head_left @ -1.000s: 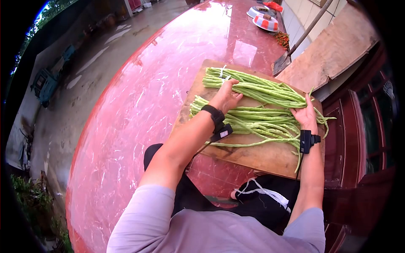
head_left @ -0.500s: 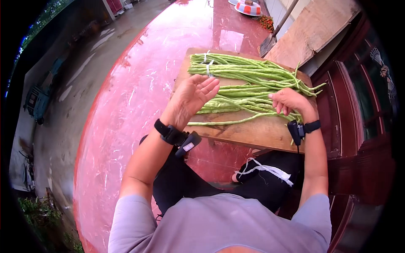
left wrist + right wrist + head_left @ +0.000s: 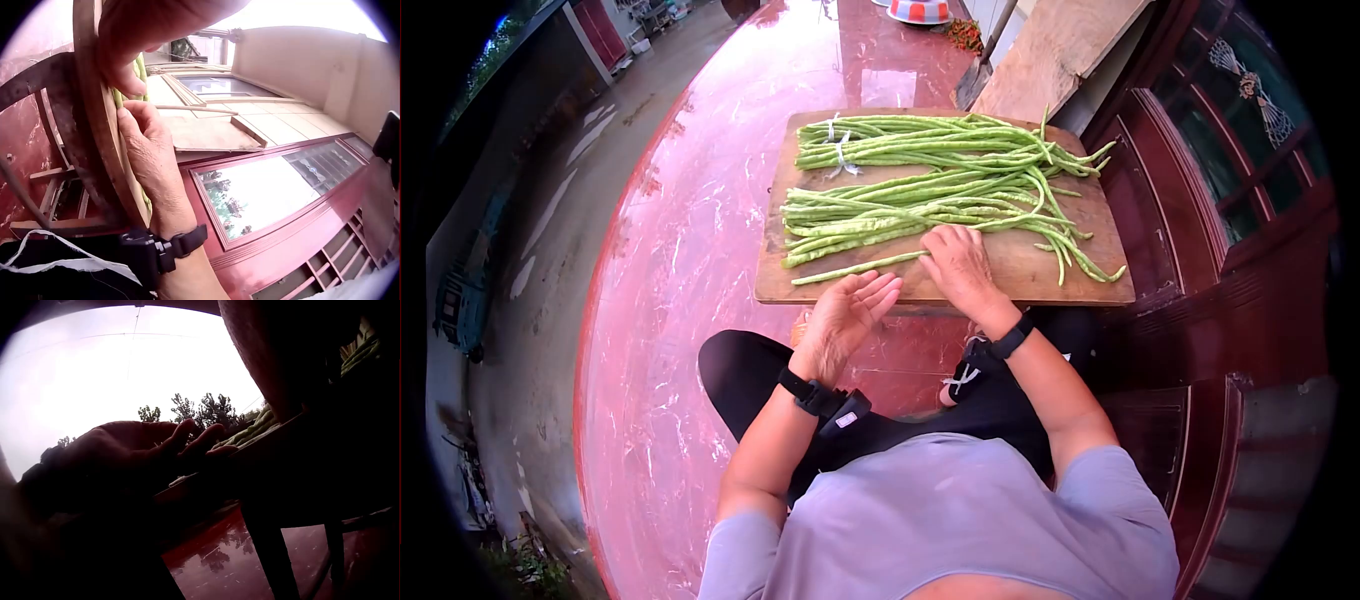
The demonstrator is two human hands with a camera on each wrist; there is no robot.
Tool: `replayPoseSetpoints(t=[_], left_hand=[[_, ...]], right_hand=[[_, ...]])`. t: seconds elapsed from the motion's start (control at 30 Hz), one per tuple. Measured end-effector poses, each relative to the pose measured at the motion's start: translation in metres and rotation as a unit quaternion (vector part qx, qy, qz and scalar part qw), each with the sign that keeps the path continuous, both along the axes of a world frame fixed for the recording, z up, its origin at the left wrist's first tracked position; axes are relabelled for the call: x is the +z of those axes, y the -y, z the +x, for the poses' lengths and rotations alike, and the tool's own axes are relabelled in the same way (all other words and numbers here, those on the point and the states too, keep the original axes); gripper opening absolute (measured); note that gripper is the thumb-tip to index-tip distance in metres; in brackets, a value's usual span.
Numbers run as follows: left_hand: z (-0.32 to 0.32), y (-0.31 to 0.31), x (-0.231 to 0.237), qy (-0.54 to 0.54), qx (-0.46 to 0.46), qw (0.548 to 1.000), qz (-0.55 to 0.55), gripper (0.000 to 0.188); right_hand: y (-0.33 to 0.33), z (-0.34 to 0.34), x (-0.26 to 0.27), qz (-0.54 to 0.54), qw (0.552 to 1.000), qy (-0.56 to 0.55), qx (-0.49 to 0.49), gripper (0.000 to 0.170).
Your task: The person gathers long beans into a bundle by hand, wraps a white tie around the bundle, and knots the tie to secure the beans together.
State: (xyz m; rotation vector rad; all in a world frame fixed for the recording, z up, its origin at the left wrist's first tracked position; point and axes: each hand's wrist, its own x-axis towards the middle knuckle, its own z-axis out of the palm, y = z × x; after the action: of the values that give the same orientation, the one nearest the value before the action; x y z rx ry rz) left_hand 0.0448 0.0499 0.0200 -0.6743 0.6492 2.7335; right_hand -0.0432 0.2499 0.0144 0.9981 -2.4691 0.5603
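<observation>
In the head view, the right hand [image 3: 962,262] pinches a single long green bean [image 3: 850,272] at the front of a wooden board [image 3: 775,285]. Palm up, the left hand [image 3: 850,315] is at the board's front edge, its fingers extended beside that bean and holding nothing visible. Loose beans [image 3: 860,208] lie behind it, and farther back is a bundle [image 3: 920,152] tied with white strips [image 3: 843,155]. The left wrist view shows the right hand [image 3: 153,150] with fingertips on the bean; the left hand [image 3: 156,28] looms above. The right wrist view is dark.
The board rests on a stool [image 3: 75,144] above a red glossy floor [image 3: 670,250]. A dark red door [image 3: 1150,200] stands to the right, with a plywood sheet [image 3: 1050,60] behind. A red-and-white basin [image 3: 920,11] is at the back.
The left hand has left the tied bundle and come down to the board's front edge. The right hand has moved from the beans' right ends to the front bean, which it now pinches.
</observation>
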Motion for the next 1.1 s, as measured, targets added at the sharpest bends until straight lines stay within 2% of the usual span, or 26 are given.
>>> replayPoseSetpoints(t=[0.13, 0.23, 0.27, 0.3, 0.33, 0.37, 0.4, 0.5, 0.53, 0.57, 0.63, 0.67, 0.7, 0.77, 0.97, 1.0, 1.07, 1.1], left_hand=[[-0.009, 0.003, 0.004, 0.002, 0.006, 1.0, 0.0, 0.039], [-0.013, 0.001, 0.008, -0.083, -0.028, 0.977, -0.192, 0.036], [-0.009, -0.007, 0.011, -0.087, -0.023, 0.935, -0.344, 0.032], [-0.009, -0.009, 0.01, -0.088, -0.056, 0.832, -0.545, 0.033], [-0.008, -0.007, 0.011, -0.143, -0.106, 0.691, -0.7, 0.037], [-0.009, -0.004, 0.012, -0.188, -0.151, 0.517, -0.821, 0.041], [-0.014, -0.005, 0.011, -0.166, -0.16, 0.527, -0.818, 0.06], [-0.029, 0.004, 0.032, -0.318, -0.041, 0.269, -0.908, 0.081], [-0.038, 0.01, 0.036, -0.32, -0.095, 0.24, -0.911, 0.102], [-0.051, 0.019, 0.029, -0.313, -0.101, 0.24, -0.913, 0.116], [-0.073, 0.035, 0.03, -0.294, -0.127, 0.247, -0.914, 0.127], [-0.085, 0.044, 0.026, -0.299, -0.142, 0.233, -0.914, 0.133], [-0.093, 0.048, 0.029, -0.292, -0.157, 0.254, -0.909, 0.133], [-0.108, 0.06, 0.026, -0.294, -0.195, 0.257, -0.9, 0.131], [-0.116, 0.073, 0.035, -0.316, -0.298, 0.282, -0.855, 0.112], [-0.115, 0.077, 0.034, -0.348, -0.275, 0.26, -0.858, 0.102], [-0.118, 0.081, 0.027, -0.392, -0.247, 0.253, -0.849, 0.098], [-0.12, 0.082, 0.027, -0.413, -0.232, 0.249, -0.845, 0.096]], right_hand=[[0.016, 0.003, 0.004, -0.034, 0.998, 0.0, 0.05, 0.014], [0.023, 0.005, 0.007, -0.01, 0.996, 0.029, 0.08, 0.011], [0.022, 0.001, 0.009, -0.015, 0.997, 0.024, 0.078, 0.013], [0.02, -0.003, 0.015, -0.035, 0.997, 0.03, 0.07, 0.014], [0.017, -0.009, 0.022, -0.056, 0.996, 0.035, 0.062, 0.015], [0.014, -0.016, 0.028, -0.077, 0.995, 0.041, 0.054, 0.016], [0.008, -0.029, 0.034, -0.089, 0.994, 0.047, 0.042, 0.018], [-0.008, -0.082, 0.029, -0.1, 0.994, 0.028, -0.047, 0.022], [-0.012, -0.101, 0.022, -0.101, 0.992, 0.071, -0.027, 0.025], [-0.013, -0.116, 0.015, -0.102, 0.988, 0.114, -0.006, 0.028], [-0.008, -0.135, 0.006, -0.07, 0.984, 0.157, 0.034, 0.034], [-0.007, -0.141, 0.002, -0.055, 0.981, 0.179, 0.052, 0.037], [-0.008, -0.142, 0.008, 0.01, 0.984, 0.175, 0.041, 0.039], [-0.007, -0.139, 0.028, 0.14, 0.976, 0.169, 0.014, 0.043], [-0.012, -0.141, 0.017, 0.114, 0.986, 0.122, -0.007, 0.046], [-0.012, -0.138, 0.019, 0.13, 0.985, 0.11, -0.003, 0.046], [-0.012, -0.131, 0.022, 0.138, 0.989, 0.057, 0.007, 0.049], [-0.012, -0.125, 0.026, 0.153, 0.985, 0.074, 0.01, 0.05]])
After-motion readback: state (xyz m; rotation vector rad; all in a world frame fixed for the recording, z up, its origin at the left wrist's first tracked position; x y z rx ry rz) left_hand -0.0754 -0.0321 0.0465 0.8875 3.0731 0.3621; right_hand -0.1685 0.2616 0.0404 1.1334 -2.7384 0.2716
